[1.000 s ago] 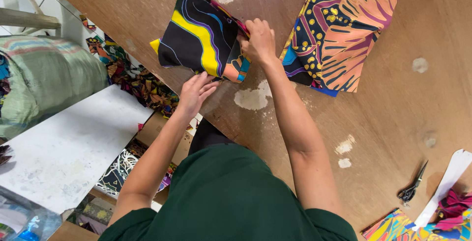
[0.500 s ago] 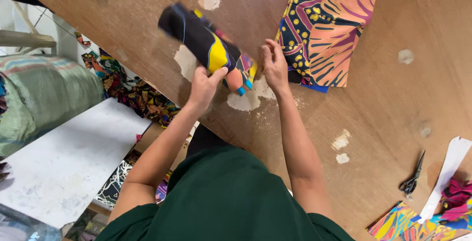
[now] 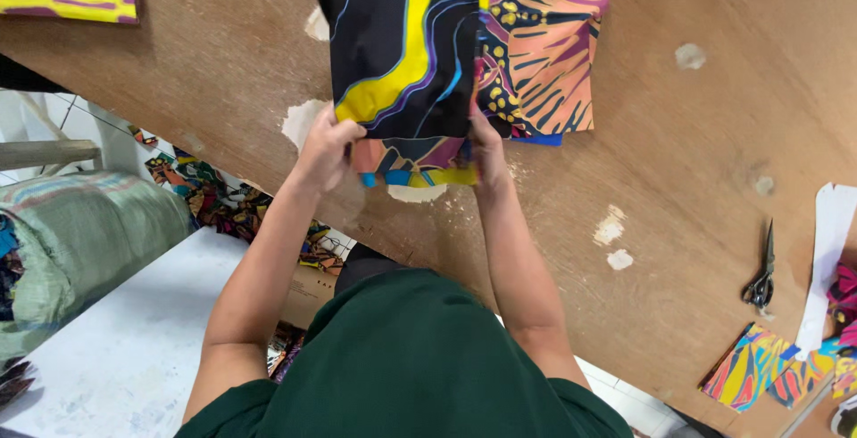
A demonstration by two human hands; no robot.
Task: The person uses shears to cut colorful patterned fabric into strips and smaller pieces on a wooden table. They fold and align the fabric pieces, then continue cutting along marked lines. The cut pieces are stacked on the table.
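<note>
Black fabric piece (image 3: pixel 402 54) with yellow and blue curves, held up over wooden table (image 3: pixel 678 152), just left of orange patterned cloth (image 3: pixel 544 45). Left hand (image 3: pixel 326 148) and right hand (image 3: pixel 486 148) each pinch its lower corners, arms raised.

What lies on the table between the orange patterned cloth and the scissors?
In the head view, only bare wooden table with pale chipped patches lies between the orange patterned cloth and the scissors.

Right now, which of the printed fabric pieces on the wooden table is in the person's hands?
The black fabric piece with a yellow wavy band, gripped at its lower edge by left hand and right hand; the orange-and-purple piece lies flat, untouched.
</note>
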